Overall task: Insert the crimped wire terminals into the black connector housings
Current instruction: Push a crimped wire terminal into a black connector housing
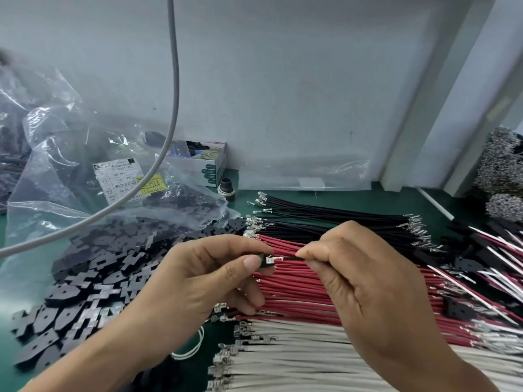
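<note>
My left hand [203,278] pinches a small black connector housing [263,261] between thumb and fingers above the wires. My right hand [356,267] pinches a black wire [291,258] just behind its silver crimped terminal [274,259], whose tip sits at the housing's opening. Below the hands lie bundles of black wires [325,219], red wires [294,290] and white wires [297,355], all with crimped metal ends. A heap of loose black housings [85,292] spreads at the left.
A clear plastic bag [85,171] of black parts with a label lies at the back left, and a grey cable [172,108] hangs across it. A small open box [203,162] stands by the wall. Finished wire assemblies [486,264] pile at the right on the green mat [353,196].
</note>
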Available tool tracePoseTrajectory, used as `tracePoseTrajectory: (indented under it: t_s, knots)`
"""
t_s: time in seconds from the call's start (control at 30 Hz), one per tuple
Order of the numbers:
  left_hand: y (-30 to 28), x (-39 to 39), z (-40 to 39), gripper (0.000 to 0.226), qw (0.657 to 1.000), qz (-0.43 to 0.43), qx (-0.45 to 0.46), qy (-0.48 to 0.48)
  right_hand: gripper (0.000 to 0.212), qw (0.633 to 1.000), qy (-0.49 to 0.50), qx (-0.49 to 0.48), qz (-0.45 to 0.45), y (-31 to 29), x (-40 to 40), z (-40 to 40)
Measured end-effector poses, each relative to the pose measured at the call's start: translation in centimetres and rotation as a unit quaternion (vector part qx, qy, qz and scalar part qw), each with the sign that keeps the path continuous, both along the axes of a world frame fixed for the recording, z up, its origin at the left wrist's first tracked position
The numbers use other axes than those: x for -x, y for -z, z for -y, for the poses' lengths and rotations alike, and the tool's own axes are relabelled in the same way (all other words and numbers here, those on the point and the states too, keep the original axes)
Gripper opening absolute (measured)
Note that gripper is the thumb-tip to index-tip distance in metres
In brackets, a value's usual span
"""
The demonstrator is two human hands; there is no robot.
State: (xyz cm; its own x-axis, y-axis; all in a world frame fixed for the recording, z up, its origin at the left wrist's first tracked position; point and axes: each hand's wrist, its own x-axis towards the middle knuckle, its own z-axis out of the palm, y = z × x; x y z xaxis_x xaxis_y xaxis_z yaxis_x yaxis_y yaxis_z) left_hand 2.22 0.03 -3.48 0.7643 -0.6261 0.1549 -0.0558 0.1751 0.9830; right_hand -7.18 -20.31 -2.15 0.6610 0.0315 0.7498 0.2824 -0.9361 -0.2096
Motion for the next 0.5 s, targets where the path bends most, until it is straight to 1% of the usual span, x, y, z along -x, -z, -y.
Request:
tracePoseTrajectory:
  t_s: [0.17, 0.37, 0.43, 0.5]
  knots:
    - [-0.29, 0.26, -0.03, 0.028, 1.0, 0.003, -0.004, -0.023, 0.022, 1.0, 0.008, 0.017, 0.002, 0.15, -0.04, 0.11]
    - [-0.51, 0.43, -0.08, 0.028, 1.0, 0.003, -0.013, -0.001, 0.024, 1.0, 0.005, 0.026, -0.01, 0.29, -0.14, 0.13]
    - [-0.57, 0.5, -0.08, 0.028, 0.999, 0.02, -0.026, -0.003, 0.025, 1.0, -0.002, 0.017, -0.021, 0.29, -0.17, 0.1]
    - [-0.6, 0.54, -0.03, 0.026, 0.997, 0.056, -0.046, -0.019, 0.026, 0.999, -0.013, 0.004, -0.033, 0.31, -0.17, -0.04]
